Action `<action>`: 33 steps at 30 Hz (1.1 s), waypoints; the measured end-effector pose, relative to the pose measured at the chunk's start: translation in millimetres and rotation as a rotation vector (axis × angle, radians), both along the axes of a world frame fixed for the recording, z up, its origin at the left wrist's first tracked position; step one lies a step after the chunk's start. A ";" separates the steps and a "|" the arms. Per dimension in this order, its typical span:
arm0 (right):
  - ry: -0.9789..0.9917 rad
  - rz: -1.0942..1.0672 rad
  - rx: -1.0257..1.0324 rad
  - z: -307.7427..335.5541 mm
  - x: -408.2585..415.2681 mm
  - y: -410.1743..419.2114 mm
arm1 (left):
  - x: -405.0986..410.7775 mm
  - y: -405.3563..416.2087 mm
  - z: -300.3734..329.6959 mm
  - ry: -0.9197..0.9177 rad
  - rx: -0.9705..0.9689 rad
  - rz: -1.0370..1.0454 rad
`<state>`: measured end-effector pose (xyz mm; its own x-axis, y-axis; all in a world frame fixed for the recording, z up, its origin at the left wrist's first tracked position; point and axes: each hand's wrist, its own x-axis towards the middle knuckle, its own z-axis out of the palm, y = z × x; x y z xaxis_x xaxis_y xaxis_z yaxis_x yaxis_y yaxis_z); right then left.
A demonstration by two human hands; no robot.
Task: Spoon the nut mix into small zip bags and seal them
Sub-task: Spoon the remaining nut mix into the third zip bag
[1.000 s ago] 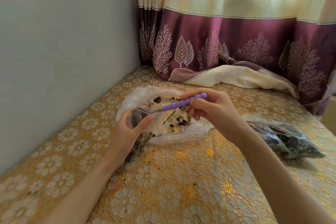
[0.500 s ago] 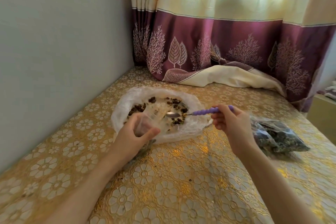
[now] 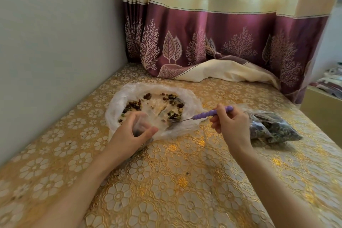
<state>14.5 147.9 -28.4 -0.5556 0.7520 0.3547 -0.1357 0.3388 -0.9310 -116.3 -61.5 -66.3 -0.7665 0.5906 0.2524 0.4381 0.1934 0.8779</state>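
1. The small zip bag (image 3: pixel 141 126) sits in the left hand (image 3: pixel 129 135), thumb and fingers curled round it; blur hides its mouth and most of its body, and only a dark patch shows low inside.
2. The filled bags (image 3: pixel 272 127) at 3 o'clock lie in a heap on the tabletop (image 3: pixel 185 181), partly hidden behind the right hand (image 3: pixel 231 126), so their number is unclear.
3. The spoon (image 3: pixel 203 115) runs along the 9-to-3 line, tilted slightly: purple beaded handle toward 3 o'clock, bowl toward 9 o'clock, resting on the plastic sheet (image 3: pixel 118 105).
4. The right hand's fingers are clamped on the handle's far end.
5. The nut mix (image 3: pixel 172 114) lies in scattered clumps on the sheet, at 12 o'clock from the left hand.
6. A curtain (image 3: pixel 212 39) hangs behind, its hem lying on the tabletop.
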 end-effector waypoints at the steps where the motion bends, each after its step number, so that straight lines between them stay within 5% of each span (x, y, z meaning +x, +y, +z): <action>1: 0.002 0.006 -0.031 -3.3 -1.0 -1.9 | 0.8 0.2 -0.1 0.001 0.005 -0.007; 10: 0.070 -0.083 -0.205 -16.2 -2.3 -2.3 | 4.0 -0.6 2.9 0.057 -0.058 0.004; 22: 0.049 -0.028 0.111 -22.4 -4.2 -18.0 | 4.8 1.1 4.4 0.036 -0.011 -0.006; 24: 0.053 -0.013 0.020 -23.0 -4.5 -16.1 | 4.5 1.6 3.9 0.019 0.010 -0.012; 28: 0.130 0.065 -0.493 -22.0 -7.2 -5.1 | 3.2 1.1 1.7 -0.010 0.058 -0.021; 33: 0.125 0.075 -0.368 -25.9 -8.3 -6.4 | 3.3 -0.6 2.2 -0.022 0.111 -0.003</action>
<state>6.1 141.5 -54.3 -0.5834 0.8005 0.1376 -0.2673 -0.0292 -0.9632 -113.0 -62.1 -64.1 -0.7710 0.5622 0.2993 0.4189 0.0936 0.9032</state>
